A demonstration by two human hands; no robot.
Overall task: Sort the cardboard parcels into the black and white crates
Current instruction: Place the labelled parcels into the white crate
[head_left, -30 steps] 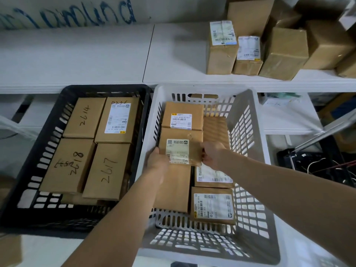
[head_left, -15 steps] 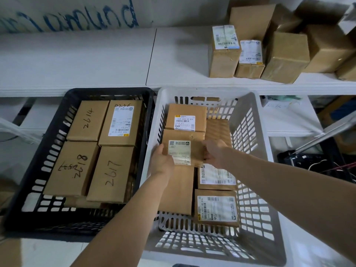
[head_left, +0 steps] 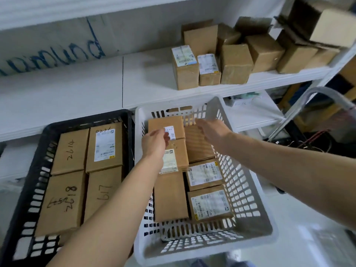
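Note:
The white crate holds several flat cardboard parcels, and the labelled parcel lies on top of them near the middle. My left hand hovers over that parcel's left side with relaxed fingers and grips nothing. My right hand is raised above the crate's far right part, fingers stretched out and empty. The black crate on the left holds several flat parcels with handwritten numbers.
A white shelf runs behind the crates. At its right end stand several taller cardboard boxes, two with white labels. Cables and a metal tube lie to the right of the white crate.
Both hands have let go of the labelled parcel, which now lies in the white crate. The hands have lifted and moved toward the shelf, and the view has tilted upward.

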